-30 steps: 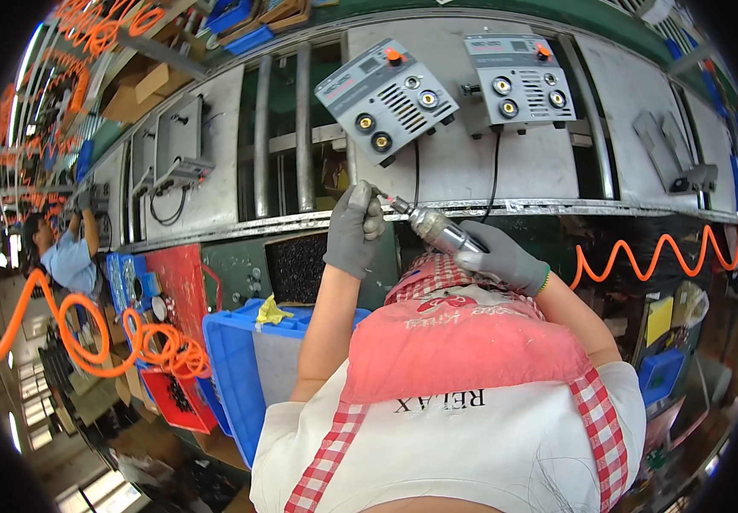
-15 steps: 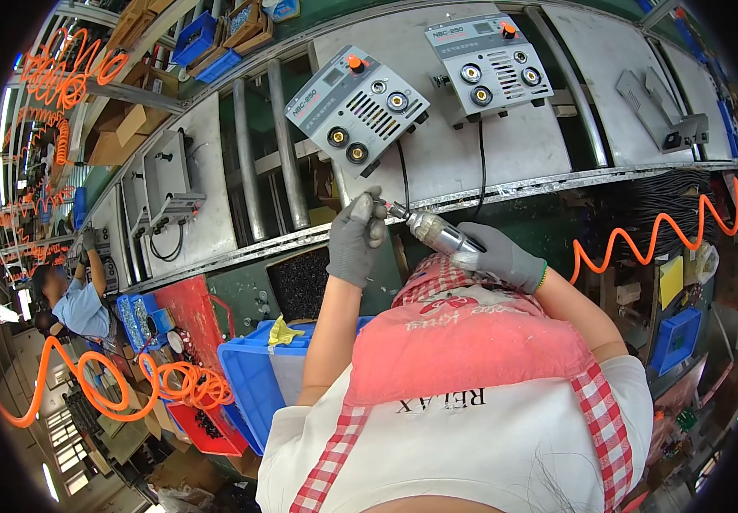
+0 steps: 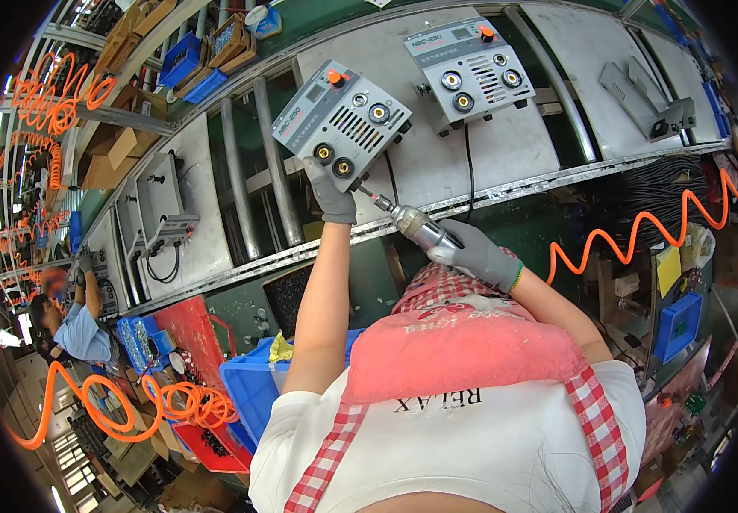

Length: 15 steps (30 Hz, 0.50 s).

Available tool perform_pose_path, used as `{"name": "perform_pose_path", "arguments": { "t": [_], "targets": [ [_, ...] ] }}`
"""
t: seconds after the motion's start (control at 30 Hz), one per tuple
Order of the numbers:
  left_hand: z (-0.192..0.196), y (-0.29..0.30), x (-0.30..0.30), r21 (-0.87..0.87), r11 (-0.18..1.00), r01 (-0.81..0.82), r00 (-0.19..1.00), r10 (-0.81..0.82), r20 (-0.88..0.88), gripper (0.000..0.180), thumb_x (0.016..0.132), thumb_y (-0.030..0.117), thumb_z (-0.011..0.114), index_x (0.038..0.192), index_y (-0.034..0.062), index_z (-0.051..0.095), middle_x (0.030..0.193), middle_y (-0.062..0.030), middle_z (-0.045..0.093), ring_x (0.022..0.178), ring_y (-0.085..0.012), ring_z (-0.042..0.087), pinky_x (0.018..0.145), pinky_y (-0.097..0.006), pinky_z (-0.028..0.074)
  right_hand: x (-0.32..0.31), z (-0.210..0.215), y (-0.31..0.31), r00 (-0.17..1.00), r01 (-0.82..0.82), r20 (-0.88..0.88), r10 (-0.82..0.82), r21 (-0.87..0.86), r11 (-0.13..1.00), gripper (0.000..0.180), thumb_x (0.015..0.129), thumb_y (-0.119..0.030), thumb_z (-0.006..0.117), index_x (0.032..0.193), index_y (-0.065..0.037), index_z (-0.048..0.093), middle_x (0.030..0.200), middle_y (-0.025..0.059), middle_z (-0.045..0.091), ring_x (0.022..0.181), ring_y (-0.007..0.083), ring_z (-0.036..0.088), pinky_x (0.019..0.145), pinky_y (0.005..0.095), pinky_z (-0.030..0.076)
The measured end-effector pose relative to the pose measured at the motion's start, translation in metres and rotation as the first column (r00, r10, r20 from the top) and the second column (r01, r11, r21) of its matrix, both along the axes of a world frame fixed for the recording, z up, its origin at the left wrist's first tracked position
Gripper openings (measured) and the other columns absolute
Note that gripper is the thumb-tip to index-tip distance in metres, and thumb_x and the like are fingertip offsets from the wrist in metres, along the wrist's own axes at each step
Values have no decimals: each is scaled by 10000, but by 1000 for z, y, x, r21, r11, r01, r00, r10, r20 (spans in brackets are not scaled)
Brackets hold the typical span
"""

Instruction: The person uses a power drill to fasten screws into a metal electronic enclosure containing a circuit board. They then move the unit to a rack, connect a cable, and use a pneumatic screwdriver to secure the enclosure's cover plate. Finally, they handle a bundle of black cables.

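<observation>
A grey welding machine [image 3: 347, 115] with an orange knob and round sockets sits tilted on the line in front of me. My left hand [image 3: 332, 195], in a grey glove, grips its near lower corner, with the fingers partly hidden against the casing. My gloved right hand [image 3: 482, 256] is wrapped round a silver pneumatic screwdriver [image 3: 418, 226]. The tool's reddish tip points up and left to the machine's lower edge, beside my left hand. Whether bit and casing touch, I cannot tell.
A second welding machine [image 3: 470, 73] stands to the right, and an open metal chassis [image 3: 159, 201] to the left. Steel rollers [image 3: 276, 162] cross the line. Near me are a blue bin [image 3: 245, 376] and a tray of black parts [image 3: 288, 299]. An orange coiled hose [image 3: 634, 231] hangs at right; a co-worker [image 3: 82, 329] is far left.
My left hand has gone from the screwdriver's tip up to the machine's corner. The screwdriver has moved up and left, its tip now at the machine's lower edge. The whole view has shifted slightly.
</observation>
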<state>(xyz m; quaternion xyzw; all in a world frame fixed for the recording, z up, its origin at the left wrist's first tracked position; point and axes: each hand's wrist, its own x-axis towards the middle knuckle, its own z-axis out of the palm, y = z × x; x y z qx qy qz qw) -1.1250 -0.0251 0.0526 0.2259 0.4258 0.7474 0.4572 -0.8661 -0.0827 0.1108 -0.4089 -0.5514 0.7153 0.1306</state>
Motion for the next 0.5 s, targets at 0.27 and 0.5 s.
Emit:
{"name": "perform_pose_path", "arguments": {
  "t": [0.27,0.5],
  "targets": [
    [14,-1,11,67,997,27,999,-25,-28,602,939,532,406,1377,123,339,1309,-83,482,1168,-226,520,957,-388,466,-2,5,4,986,-48,166,13,206,977,591,728,-495,709,1016,1,568,845,126,610,773,202,583,716,347,458],
    [5,2,7,70,998,5,1000,-5,8,580,940,515,411,1364,122,370,1302,-79,492,1162,-216,523,948,-384,468,0,8,2,992,-46,124,20,216,975,572,738,-481,704,1018,-1,568,852,128,613,769,195,577,714,340,456]
  ]
}}
